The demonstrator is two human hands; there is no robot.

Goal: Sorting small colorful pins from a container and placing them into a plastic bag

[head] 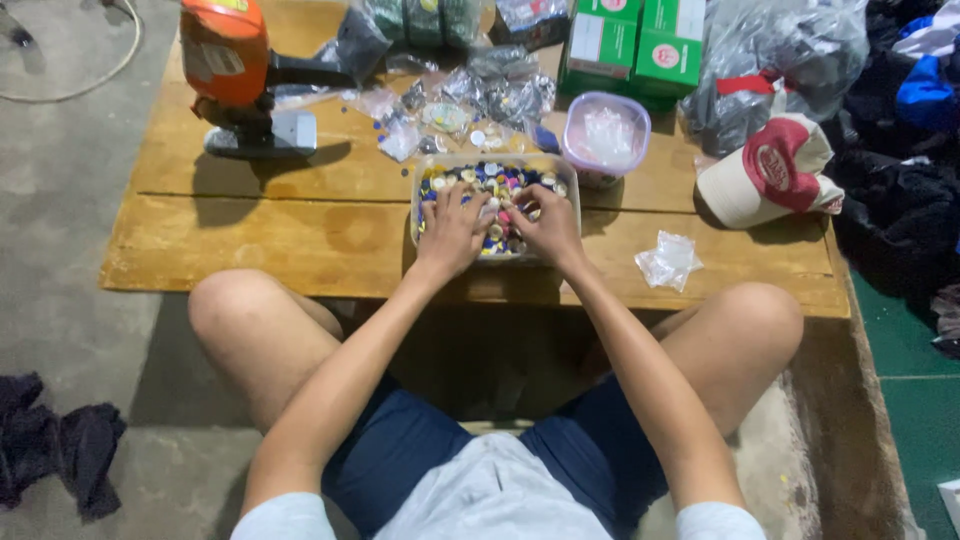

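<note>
Indoors: low wooden table on concrete floor; green mat right.

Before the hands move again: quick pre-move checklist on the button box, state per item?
1. Both hands in the box: ok. Left hand and right hand rest on the buttons.
2. Clear box fully on the wooden table: ok, though it sits near the front edge.
3. A button pinched in either hand: cannot tell, fingertips are buried.
4. Round lidded tub clear of the hands: ok, behind the box on the right.
5. Small plastic bag within reach: ok, lying right of the box.
6. Orange tool clear: ok, far left.
</note>
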